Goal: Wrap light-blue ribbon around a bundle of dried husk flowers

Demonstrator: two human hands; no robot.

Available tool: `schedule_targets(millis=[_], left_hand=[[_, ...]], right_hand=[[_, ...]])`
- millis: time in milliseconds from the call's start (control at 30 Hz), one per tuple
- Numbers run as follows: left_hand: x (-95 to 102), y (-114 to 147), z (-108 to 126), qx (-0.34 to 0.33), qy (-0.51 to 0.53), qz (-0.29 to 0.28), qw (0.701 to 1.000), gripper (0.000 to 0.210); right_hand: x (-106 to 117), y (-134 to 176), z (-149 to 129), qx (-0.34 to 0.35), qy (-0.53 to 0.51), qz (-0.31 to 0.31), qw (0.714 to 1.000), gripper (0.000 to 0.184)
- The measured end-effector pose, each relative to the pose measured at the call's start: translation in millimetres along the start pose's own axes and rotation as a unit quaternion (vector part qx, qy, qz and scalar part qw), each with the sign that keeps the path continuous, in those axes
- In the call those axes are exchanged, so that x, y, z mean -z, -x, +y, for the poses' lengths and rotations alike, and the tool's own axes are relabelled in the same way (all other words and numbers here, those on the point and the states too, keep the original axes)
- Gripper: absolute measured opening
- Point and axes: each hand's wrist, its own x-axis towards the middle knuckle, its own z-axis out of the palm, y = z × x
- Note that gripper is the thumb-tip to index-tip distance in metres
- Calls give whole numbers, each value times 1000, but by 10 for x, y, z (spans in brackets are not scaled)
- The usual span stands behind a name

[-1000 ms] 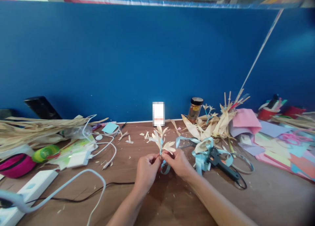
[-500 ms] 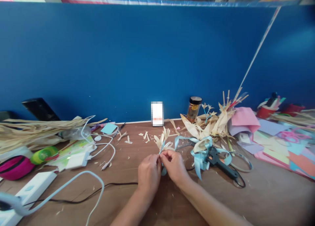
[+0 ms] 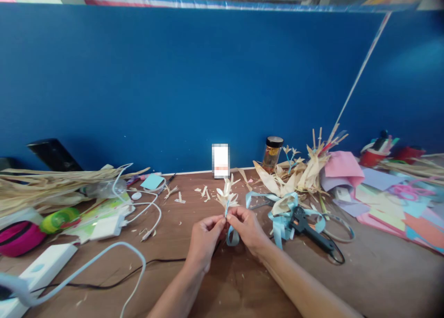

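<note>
A small flower of pale dried husk (image 3: pixel 227 195) stands upright between my hands, its petals spread above the fingertips. Light blue ribbon (image 3: pixel 233 237) runs along its stem, and a loop of it hangs below the fingers. My left hand (image 3: pixel 206 237) pinches the stem with thumb and forefinger from the left. From the right, my right hand (image 3: pixel 248 228) is closed on the ribbon and stem at the same spot, the fingertips of both hands nearly touching. The exact grip is partly hidden by the fingers.
To the right lie a black glue gun (image 3: pixel 314 235), tangled blue ribbon (image 3: pixel 277 232), dried husks (image 3: pixel 305 179), a lidded jar (image 3: pixel 273 154) and coloured papers (image 3: pixel 385 207). On the left are a power strip (image 3: pixel 45 267), white cables (image 3: pixel 138 253) and husk strips (image 3: pixel 52 184). A blue partition (image 3: pixel 208 77) stands behind.
My left hand has turned and shifted slightly left and down, its thumb now showing. The ribbon loop below the fingers shows more plainly. The flower stays upright between both hands.
</note>
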Motion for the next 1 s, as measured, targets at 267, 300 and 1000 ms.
schedule_targets(millis=[267, 300, 1000], left_hand=[[19, 19, -28, -18, -34, 35, 999, 36], [27, 16, -42, -28, -50, 39, 998, 35], [55, -5, -84, -76, -117, 71, 988, 28]], right_hand=[[8, 27, -17, 27, 29, -29, 999, 14], [5, 36, -26, 32, 41, -30, 998, 15], [-37, 97, -63, 58, 189, 16, 980, 16]])
